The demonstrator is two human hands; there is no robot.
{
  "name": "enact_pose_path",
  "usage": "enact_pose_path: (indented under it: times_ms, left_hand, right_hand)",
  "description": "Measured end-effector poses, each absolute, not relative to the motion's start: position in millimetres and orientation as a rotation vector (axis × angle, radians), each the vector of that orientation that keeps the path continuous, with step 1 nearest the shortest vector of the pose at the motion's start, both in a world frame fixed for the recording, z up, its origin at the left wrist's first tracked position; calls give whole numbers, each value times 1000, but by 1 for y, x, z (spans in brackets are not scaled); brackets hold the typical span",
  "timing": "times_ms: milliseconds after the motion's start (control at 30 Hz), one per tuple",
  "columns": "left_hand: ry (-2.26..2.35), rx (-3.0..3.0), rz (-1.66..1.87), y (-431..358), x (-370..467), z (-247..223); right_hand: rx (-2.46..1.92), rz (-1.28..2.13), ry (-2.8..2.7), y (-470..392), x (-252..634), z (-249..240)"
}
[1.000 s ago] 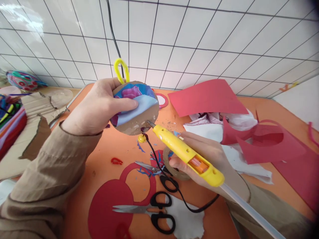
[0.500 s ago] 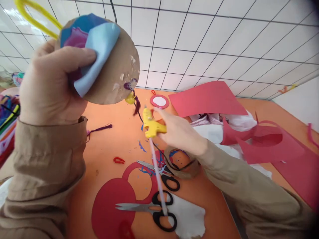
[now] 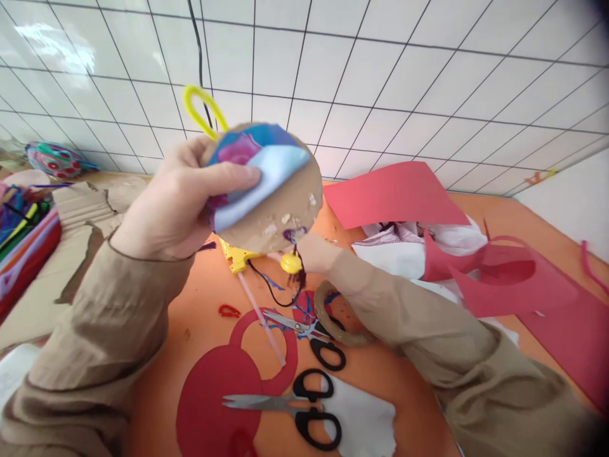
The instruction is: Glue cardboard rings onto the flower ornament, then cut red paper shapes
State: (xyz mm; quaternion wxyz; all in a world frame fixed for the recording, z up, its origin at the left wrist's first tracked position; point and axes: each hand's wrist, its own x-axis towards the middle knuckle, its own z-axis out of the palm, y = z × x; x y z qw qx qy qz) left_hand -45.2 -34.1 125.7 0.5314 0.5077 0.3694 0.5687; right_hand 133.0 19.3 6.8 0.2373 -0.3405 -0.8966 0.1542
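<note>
In my left hand (image 3: pixel 166 203) is a round cardboard disc (image 3: pixel 299 184), its fingers and thumb pinching a folded blue and purple sheet (image 3: pixel 266 174) against it. A yellow loop (image 3: pixel 202 108) stands up from the disc's upper edge. From the lower edge hangs a yellow bead (image 3: pixel 291 262) with a dark tassel. My right hand (image 3: pixel 318 252) reaches behind the disc, its fingers largely hidden, closed at the handle end of a yellow glue gun (image 3: pixel 236 257). A clear glue stick (image 3: pixel 261 317) sticks out of the gun's back.
On the orange table (image 3: pixel 200 317) lie two scissors (image 3: pixel 314 406) (image 3: pixel 328 349), a red paper circle (image 3: pixel 214 393), a tape roll (image 3: pixel 342 324) and a white scrap (image 3: pixel 361 412). Red sheets (image 3: pixel 394 193) cover the right side. Cardboard (image 3: pixel 90 216) and pipe cleaners (image 3: pixel 28 235) lie left. A tiled wall (image 3: pixel 328 70) stands behind.
My left hand has brought the disc right and down. My right hand has moved down behind it, and the glue gun has shifted left and farther away.
</note>
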Motion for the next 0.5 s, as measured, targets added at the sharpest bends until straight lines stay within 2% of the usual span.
enact_pose_path:
  times_ms: [200, 500]
  left_hand:
    - [861, 1086, 956, -27, -21, 97]
    - [930, 1036, 863, -26, -3, 70]
  right_hand:
    - [-938, 648, -1735, -8, 191, 48]
    - [-890, 571, -1829, -56, 202, 49]
